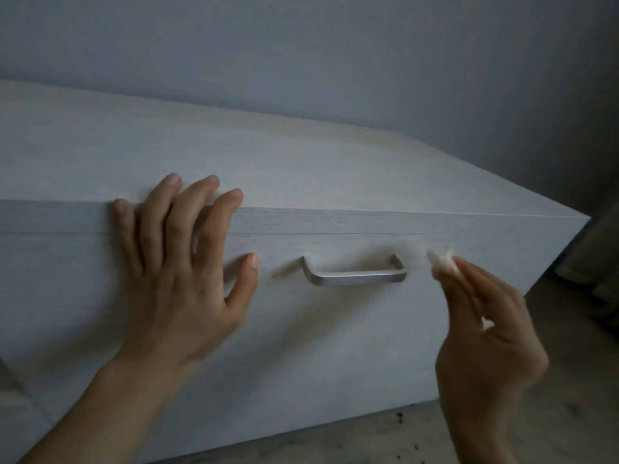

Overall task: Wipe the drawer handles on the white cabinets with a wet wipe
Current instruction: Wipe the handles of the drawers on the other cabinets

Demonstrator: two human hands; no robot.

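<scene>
**Item inspected:** one white cabinet (335, 346) fills the middle band of the frame, with a single drawer front in view. One metal drawer handle (355, 274) sits at frame centre, a plain bar on two short legs.

**Left hand (181, 262), centre left:** it lies flat against the cabinet front. Its fingers (157, 212) are straight and spread apart, with the tips reaching over the top edge. The thumb points toward the handle's left end but stays clear of it. The hand holds nothing and reads as a brace.

**Right hand (485, 329), lower right:** its fingers (469, 279) are drawn together and pinched on a small bunched wet wipe (442, 261). A scrap of the wipe also shows lower down by the palm. The wipe is just beside the handle's right end and apart from the bar. Blur prevents telling whether it touches the drawer front.

**Progress:** the light is dim and no damp streak or sheen can be made out on the bar, so a completed wipe of this handle cannot be confirmed. In my judgement the wipe's position suits the start of a pass from the right end. This handle should therefore be counted as outstanding. No other handles are in view, so their condition cannot be assessed.

**Surroundings:** a grey wall (335, 45) runs across the top, and the floor (418, 430) along the bottom edge carries dark specks.
</scene>
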